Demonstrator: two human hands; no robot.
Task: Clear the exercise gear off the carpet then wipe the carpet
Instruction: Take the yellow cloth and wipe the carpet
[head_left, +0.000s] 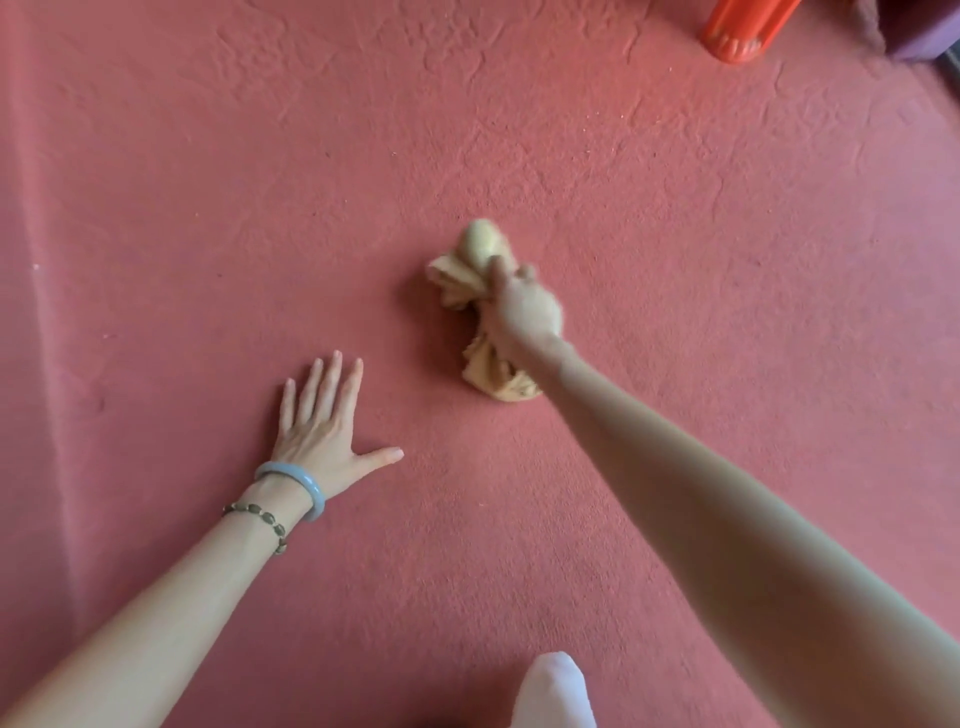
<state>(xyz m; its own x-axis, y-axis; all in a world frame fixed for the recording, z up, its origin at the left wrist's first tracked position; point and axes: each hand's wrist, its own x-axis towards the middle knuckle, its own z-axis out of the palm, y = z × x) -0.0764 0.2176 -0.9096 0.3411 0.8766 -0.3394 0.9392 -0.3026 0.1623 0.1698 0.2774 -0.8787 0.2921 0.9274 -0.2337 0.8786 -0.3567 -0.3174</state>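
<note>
Item 1: L hand (322, 431) – I see it flat on red carpet (675, 249), fingers spread, nothing held; pale bangle (291, 480) & bead bracelet (260, 519) on wrist. Item 2: yellow cloth (467, 280), bunched, mid-carpet. Item 3: R hand (524, 306) – blurred, fingers clenched round cloth, pressing it down. Item 4: orange cylinder (743, 28), far R corner
</note>
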